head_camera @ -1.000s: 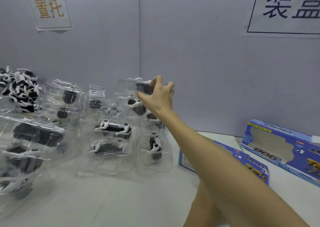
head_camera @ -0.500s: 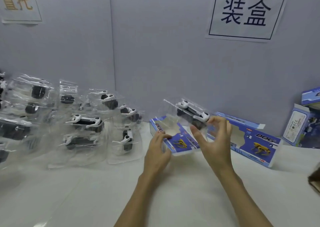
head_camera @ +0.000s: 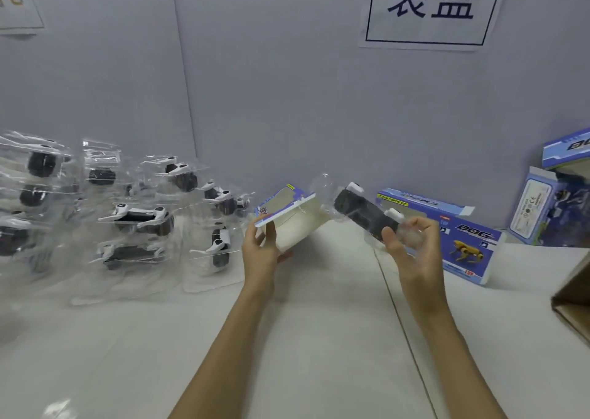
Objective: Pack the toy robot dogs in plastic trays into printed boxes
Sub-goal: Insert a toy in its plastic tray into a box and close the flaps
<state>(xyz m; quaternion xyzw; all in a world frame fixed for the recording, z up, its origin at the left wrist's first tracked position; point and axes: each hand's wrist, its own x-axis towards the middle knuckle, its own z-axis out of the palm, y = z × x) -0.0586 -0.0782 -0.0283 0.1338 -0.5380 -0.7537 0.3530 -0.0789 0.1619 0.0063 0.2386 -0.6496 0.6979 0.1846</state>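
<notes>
At the centre of the frame, the left hand (head_camera: 260, 246) grips an open printed box (head_camera: 289, 219), its mouth facing right. The right hand (head_camera: 412, 246) pinches a clear plastic tray (head_camera: 367, 217) holding a black-and-white toy dog, tilted just beside that opening. To pack it well, level the tray with the mouth, then slide it straight in. More trays (head_camera: 134, 224) crowd the counter (head_camera: 319, 323) at left.

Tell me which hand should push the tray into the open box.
Right. The right hand already grips the trayed dog, angled toward the box's open end; the left hand is occupied steadying the box.
</notes>
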